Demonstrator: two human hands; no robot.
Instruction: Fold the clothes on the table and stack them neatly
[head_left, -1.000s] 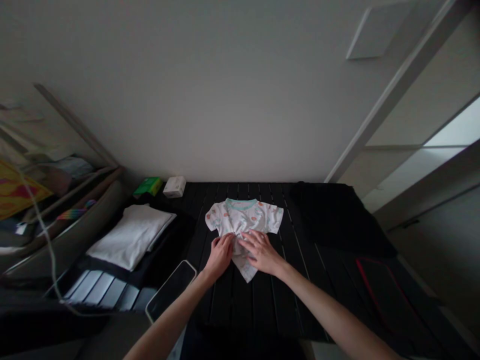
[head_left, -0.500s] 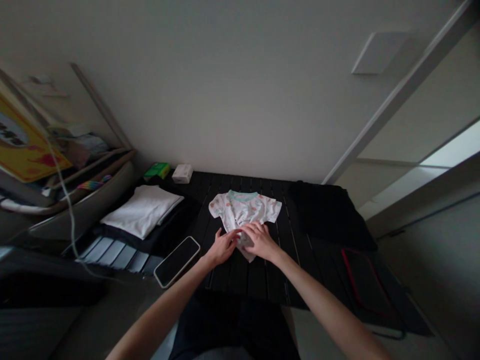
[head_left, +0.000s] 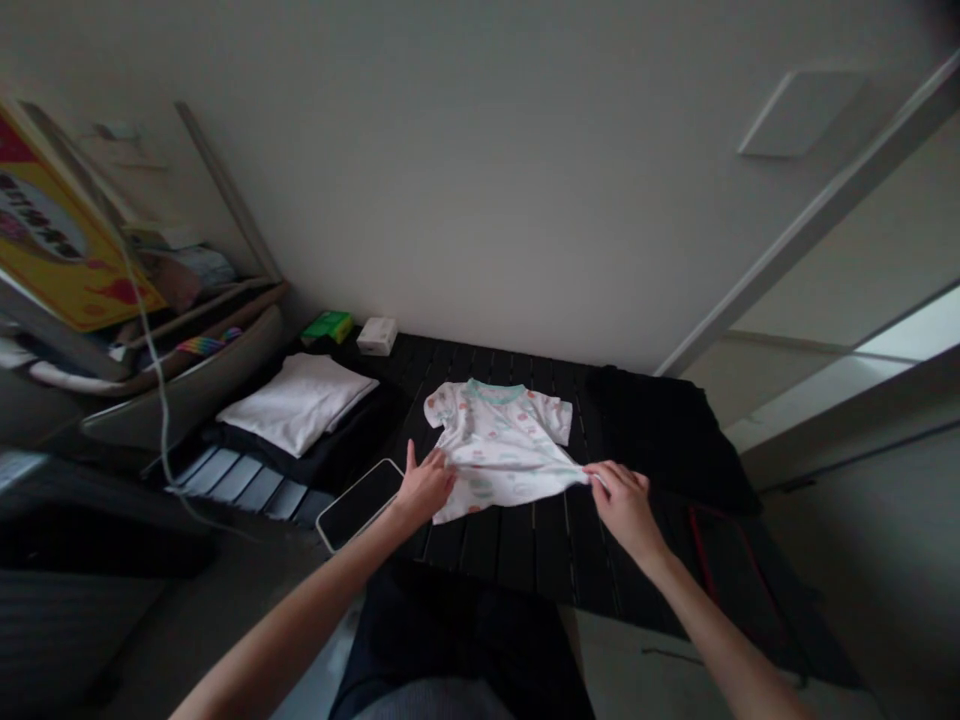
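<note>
T-shirt [head_left: 501,445], small and white with a faint coloured print and a mint-green collar, lies spread on a black slatted table [head_left: 517,565], its collar toward the far side and its sleeves out flat. In the head view, one corner of the hem is stretched rightward into a narrow, taut point, while the body lies mostly flat (a few soft creases run across it toward that corner). The right hand [head_left: 624,505] is closed in a pinch on that corner, just off the shirt's right side. The left hand [head_left: 426,488] sits at the near-left edge of the hem, with its fingers bent over the fabric and its thumb lifted; whether it grips or only presses, I cannot tell. Just left of that hand lies a black smartphone [head_left: 360,505]. Farther left, a folded white cloth [head_left: 298,403] rests on dark fabric, and at the table's far edge stand a green box [head_left: 328,327] and a small white box [head_left: 376,336]. A black cloth [head_left: 667,440] covers the table's right side.
</note>
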